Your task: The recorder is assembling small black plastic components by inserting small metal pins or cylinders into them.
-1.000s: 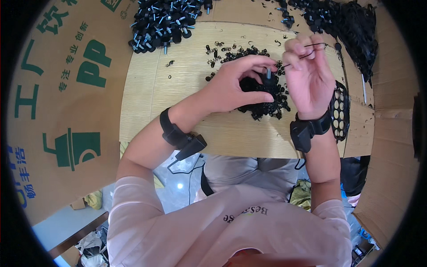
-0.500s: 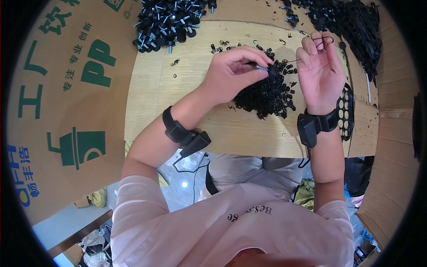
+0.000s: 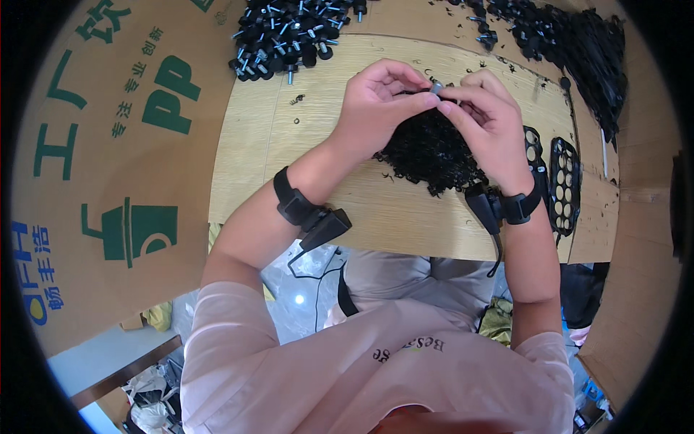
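Observation:
Above a heap of small black curly scraps (image 3: 426,155), my two hands meet at the fingertips. My left hand (image 3: 379,105) is closed, pinching a small black-headed bolt between thumb and fingers; a bit of its metal shank (image 3: 436,87) shows. From the other side, my right hand (image 3: 495,119) has its thumb and index finger closed on the same bolt. Most of the bolt's head is hidden behind the fingertips. Black straps with small dark devices circle both wrists.
A pile of black-headed bolts (image 3: 285,36) lies at the far left of the wooden table (image 3: 289,166). Black strips (image 3: 596,72) are heaped at the far right. A perforated black sheet (image 3: 564,184) lies by my right forearm. Cardboard walls (image 3: 130,159) stand on both sides.
My right hand has come left and closed on the bolt. The thin black loop it held up is no longer visible. My left hand has turned slightly with the bolt, raising it.

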Available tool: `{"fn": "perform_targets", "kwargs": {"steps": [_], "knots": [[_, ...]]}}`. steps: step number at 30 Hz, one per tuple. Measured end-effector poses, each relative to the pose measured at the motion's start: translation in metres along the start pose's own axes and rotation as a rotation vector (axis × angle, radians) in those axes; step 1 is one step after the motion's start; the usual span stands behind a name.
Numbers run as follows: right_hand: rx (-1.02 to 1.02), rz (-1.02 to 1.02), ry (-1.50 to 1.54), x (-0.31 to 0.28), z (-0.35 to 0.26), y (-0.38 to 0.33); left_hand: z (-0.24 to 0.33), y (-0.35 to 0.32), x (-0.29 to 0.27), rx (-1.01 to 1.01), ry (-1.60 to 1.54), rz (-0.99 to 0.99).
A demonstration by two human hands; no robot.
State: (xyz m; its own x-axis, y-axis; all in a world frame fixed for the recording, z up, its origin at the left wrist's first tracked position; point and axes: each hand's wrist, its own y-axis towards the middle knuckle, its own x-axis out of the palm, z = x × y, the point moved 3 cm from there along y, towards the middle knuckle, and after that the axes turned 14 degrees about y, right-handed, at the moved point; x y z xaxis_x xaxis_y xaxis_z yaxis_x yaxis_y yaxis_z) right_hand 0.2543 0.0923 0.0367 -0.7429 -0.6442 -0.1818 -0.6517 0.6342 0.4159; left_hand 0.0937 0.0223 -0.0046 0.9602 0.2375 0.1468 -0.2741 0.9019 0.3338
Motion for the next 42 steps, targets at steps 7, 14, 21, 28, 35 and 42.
{"fn": "perform_targets", "kwargs": {"steps": [7,14,21,28,35,42], "knots": [[0.077,-0.004,-0.016,-0.008,0.003,-0.002,0.002,-0.001,0.011,-0.077,-0.032,-0.037],[0.182,-0.061,0.173,-0.009,0.019,-0.002,-0.002,0.001,0.005,-0.089,0.009,-0.061],[0.222,-0.08,0.039,0.002,0.013,-0.001,0.011,0.012,-0.019,-0.001,0.157,-0.19],[0.182,0.071,0.021,-0.024,0.031,0.004,0.039,0.04,-0.126,0.257,0.41,0.619],[0.02,-0.008,-0.087,-0.011,0.02,0.0,0.029,0.034,-0.157,0.201,0.913,0.747],[0.168,-0.135,-0.004,-0.003,0.021,-0.006,0.028,0.03,-0.139,0.049,1.632,0.638]]}}
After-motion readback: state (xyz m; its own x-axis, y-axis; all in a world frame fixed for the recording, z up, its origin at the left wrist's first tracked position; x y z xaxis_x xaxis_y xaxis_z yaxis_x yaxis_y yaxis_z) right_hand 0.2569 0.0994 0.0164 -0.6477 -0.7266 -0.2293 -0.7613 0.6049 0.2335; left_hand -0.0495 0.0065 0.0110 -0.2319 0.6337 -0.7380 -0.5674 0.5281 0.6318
